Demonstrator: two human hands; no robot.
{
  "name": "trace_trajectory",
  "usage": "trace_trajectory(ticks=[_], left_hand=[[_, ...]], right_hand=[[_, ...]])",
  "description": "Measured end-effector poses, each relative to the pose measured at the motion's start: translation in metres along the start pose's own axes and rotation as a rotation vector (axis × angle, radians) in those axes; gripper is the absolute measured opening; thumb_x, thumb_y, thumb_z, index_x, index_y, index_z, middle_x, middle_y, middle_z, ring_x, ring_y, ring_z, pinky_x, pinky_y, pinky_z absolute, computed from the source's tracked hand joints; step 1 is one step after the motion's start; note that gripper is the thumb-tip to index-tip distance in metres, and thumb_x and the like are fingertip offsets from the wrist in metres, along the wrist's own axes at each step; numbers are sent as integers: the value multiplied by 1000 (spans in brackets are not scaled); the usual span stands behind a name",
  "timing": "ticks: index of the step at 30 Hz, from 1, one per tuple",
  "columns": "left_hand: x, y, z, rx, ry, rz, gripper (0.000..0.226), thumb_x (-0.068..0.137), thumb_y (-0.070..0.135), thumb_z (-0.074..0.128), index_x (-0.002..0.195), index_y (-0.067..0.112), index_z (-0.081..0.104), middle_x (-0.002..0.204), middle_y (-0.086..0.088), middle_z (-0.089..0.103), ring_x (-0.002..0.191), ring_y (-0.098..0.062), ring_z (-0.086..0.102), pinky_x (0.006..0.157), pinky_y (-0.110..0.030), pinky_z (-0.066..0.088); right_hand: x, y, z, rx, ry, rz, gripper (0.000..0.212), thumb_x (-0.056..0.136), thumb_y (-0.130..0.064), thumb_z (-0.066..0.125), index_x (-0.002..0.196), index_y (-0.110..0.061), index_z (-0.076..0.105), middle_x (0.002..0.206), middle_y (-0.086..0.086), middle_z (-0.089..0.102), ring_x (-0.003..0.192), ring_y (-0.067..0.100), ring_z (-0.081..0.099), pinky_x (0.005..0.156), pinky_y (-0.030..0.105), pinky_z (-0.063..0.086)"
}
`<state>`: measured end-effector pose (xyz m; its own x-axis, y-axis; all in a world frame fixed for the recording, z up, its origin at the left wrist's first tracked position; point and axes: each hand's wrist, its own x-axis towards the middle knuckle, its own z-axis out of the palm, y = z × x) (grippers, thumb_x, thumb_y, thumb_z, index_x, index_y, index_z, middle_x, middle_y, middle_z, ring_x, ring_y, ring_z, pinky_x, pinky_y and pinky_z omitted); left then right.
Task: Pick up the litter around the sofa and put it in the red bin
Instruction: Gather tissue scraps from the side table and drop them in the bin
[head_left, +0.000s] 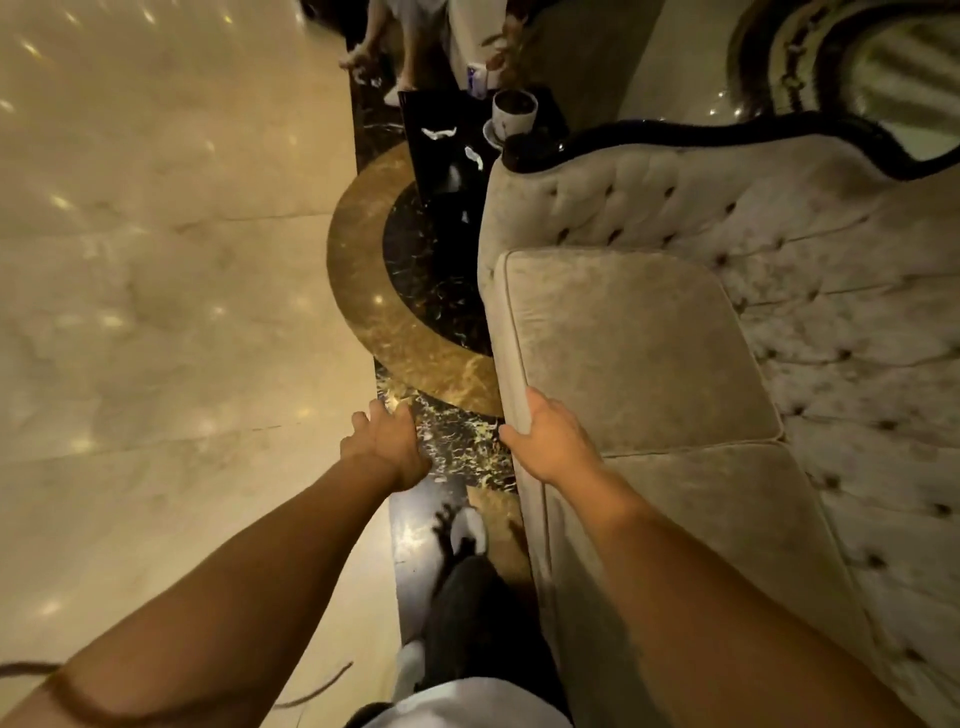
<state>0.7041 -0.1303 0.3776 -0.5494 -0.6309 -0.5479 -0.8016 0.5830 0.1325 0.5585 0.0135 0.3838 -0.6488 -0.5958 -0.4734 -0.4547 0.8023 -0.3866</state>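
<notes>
A beige tufted sofa (649, 338) fills the right side. My right hand (550, 439) hangs over the front edge of its seat cushion, fingers loosely curled, holding nothing. My left hand (387, 447) is stretched out over the dark marble floor strip in front of the sofa, fingers apart and empty. Two white scraps of litter (439, 132) lie on a glossy black side table (441, 150) past the sofa's arm, and another white scrap (363, 78) lies on the floor further on. No red bin is in view.
A white cup on a saucer (514, 111) and a small blue-white pack (475, 78) stand on the black table. Another person's legs (395, 52) are at the top. My own legs and shoes (467, 535) are below, beside the sofa. Polished cream marble floor (156, 312) spreads left.
</notes>
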Motion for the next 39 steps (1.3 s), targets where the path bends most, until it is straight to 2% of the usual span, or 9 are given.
trace_trajectory(ticks=[7, 11, 15, 22, 25, 30, 33, 36, 39], left_hand=[[183, -31, -109, -11, -105, 8, 68, 84, 45, 60, 139, 13, 36, 139, -20, 37, 127, -41, 38, 101, -49, 43], [273, -52, -173, 40, -191, -22, 67, 87, 43, 56, 140, 10, 34, 140, -22, 39, 127, -41, 40, 102, -45, 40], [361, -78, -243, -39, -181, 36, 61, 87, 41, 58, 137, 12, 39, 134, -19, 47, 116, -38, 51, 97, -45, 48], [553, -118, -341, 11, -207, 154, 58, 86, 35, 57, 136, 11, 41, 131, -20, 50, 116, -38, 53, 95, -43, 48], [620, -124, -382, 60, -199, 205, 59, 88, 36, 56, 140, 14, 38, 131, -20, 49, 116, -38, 53, 94, -42, 46], [710, -95, -451, 189, -214, 338, 49, 89, 34, 58, 132, 12, 48, 131, -17, 51, 117, -35, 51, 93, -41, 44], [780, -63, -475, 231, -241, 404, 51, 85, 32, 63, 129, 12, 49, 126, -18, 53, 113, -36, 53, 91, -41, 46], [849, -30, -488, 203, -249, 438, 53, 85, 30, 61, 131, 11, 46, 128, -20, 51, 116, -38, 52, 95, -46, 48], [908, -3, -487, 221, -281, 439, 51, 84, 29, 59, 130, 11, 46, 127, -20, 50, 113, -39, 54, 92, -47, 50]], right_hand=[[192, -105, -38, -21, -71, -8, 53, 90, -39, 52, 135, -15, 43, 131, 16, 55, 116, 35, 54, 93, 42, 47], [292, -166, -67, -74, -140, -7, 60, 92, -33, 50, 147, -17, 33, 143, 15, 47, 126, 35, 50, 101, 42, 45], [388, -237, -97, -106, -145, -15, 64, 93, -37, 50, 150, -19, 29, 149, 15, 42, 134, 36, 43, 105, 43, 43], [561, -345, -132, 28, -49, 68, 61, 91, -38, 53, 147, -19, 35, 130, 15, 58, 114, 34, 56, 93, 46, 52], [612, -370, -141, 77, -20, 130, 60, 92, -37, 53, 146, -17, 37, 123, 15, 62, 115, 33, 55, 92, 46, 52], [677, -384, -171, 191, -26, 271, 61, 92, -34, 55, 147, -16, 35, 126, 16, 61, 112, 31, 59, 92, 43, 52], [729, -377, -189, 262, -2, 363, 61, 93, -33, 55, 147, -15, 35, 121, 15, 63, 109, 31, 60, 91, 44, 53], [790, -360, -202, 280, -1, 420, 61, 92, -33, 55, 147, -15, 36, 122, 17, 63, 114, 34, 58, 94, 45, 52], [849, -339, -208, 340, -31, 509, 59, 92, -33, 55, 145, -13, 38, 125, 19, 61, 118, 36, 56, 98, 44, 49]])
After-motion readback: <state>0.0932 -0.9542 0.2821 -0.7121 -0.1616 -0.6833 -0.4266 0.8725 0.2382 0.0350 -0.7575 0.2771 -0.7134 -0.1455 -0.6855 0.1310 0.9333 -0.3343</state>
